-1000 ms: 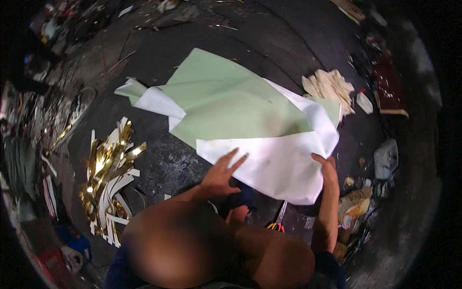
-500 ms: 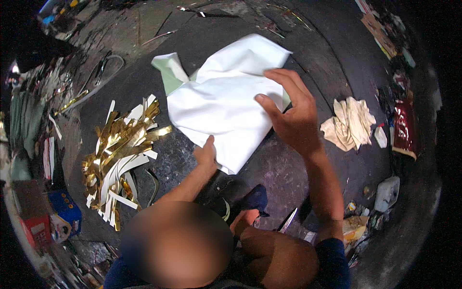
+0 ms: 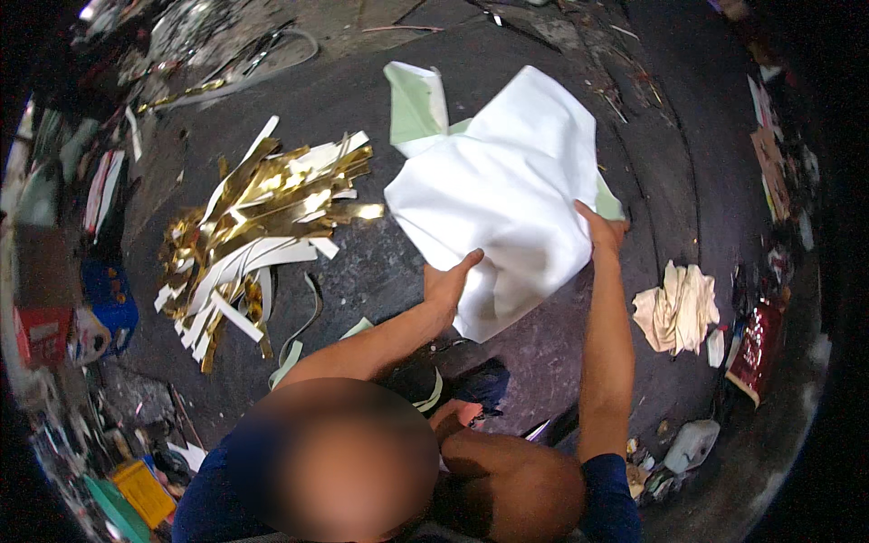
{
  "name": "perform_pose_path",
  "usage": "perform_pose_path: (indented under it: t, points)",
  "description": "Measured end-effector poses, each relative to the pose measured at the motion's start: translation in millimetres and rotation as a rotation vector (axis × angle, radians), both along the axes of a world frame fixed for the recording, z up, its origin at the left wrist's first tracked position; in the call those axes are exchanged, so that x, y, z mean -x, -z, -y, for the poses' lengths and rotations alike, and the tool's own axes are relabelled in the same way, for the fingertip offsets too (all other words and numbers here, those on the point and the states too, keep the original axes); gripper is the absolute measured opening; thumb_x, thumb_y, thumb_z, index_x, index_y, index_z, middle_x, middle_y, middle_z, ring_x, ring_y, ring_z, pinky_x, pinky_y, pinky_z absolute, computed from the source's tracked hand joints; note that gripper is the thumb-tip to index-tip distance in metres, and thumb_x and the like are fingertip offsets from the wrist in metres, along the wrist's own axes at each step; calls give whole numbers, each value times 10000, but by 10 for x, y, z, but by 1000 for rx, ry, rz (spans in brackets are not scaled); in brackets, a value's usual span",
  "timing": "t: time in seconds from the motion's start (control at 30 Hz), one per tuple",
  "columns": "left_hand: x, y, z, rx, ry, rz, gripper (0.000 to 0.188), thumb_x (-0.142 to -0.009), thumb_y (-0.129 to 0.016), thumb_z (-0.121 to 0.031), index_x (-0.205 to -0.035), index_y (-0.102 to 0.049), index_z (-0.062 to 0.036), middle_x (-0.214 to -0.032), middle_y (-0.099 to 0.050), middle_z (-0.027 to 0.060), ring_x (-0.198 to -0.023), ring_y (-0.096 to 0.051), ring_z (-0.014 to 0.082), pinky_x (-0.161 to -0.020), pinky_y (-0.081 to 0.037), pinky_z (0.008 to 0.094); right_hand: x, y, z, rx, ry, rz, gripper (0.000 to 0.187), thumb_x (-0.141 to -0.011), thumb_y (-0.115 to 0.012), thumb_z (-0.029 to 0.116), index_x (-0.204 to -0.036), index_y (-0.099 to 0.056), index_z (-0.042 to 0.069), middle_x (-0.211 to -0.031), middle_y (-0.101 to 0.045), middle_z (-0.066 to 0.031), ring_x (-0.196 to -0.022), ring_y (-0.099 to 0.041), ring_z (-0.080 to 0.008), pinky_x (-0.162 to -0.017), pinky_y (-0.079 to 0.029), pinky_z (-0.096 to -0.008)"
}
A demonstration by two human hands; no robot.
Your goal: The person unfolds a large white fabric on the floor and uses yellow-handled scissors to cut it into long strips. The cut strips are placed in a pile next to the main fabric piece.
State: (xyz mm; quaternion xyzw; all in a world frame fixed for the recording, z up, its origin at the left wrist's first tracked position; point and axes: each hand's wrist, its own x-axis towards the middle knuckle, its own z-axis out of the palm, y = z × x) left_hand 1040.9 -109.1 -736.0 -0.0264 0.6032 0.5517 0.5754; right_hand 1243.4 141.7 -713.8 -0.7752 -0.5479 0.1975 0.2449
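A large white sheet of pliable material point(image 3: 493, 185), pale green on its underside, spreads in front of me, creased and partly folded. Its green side shows at the far left corner and at the right edge. My left hand point(image 3: 448, 285) is closed on the near left edge, thumb on top and fingers hidden beneath. At the right edge, my right hand point(image 3: 606, 233) grips the sheet, with its thumb on the white face. The sheet bulges between both hands, and its near corner hangs toward me.
To the left lies a pile of gold and white strips point(image 3: 281, 204). A crumpled beige cloth point(image 3: 679, 309) is on the dark floor at right, near a dark red packet point(image 3: 754, 348). Boxes point(image 3: 109, 308) stand at far left. A shiny blade point(image 3: 538, 431) lies near my knee.
My right hand, open above the sheet before, has come down and taken hold of its right edge. The view has shifted, and the sheet bends more between my hands.
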Motion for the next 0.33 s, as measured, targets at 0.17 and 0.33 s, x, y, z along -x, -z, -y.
perform_pose_path:
  t: [0.17, 0.33]
  points:
    - [-37, -205, 411, 86, -103, 127, 646, -795, -789, -297, -1280, -487, 4, -1200, -603, 180, -994, -644, 289, -791, -567, 401, 97, -498, 278, 529, -93, -1214, 417, -729, -694, 69, -1125, -604, -26, -997, -671, -155, -872, -671, -323, -838, -553, -433]
    - [-228, 709, 843, -222, 72, 694, 815, -804, -756, -384, -1432, -332, -83, -1286, -573, 113, -1238, -505, 332, -1072, -338, 599, 738, -1253, 1271, -337, -767, 135, 329, -808, -633, 99, -1136, -656, 99, -1113, -687, -171, -950, -674, -384, -910, -516, -430]
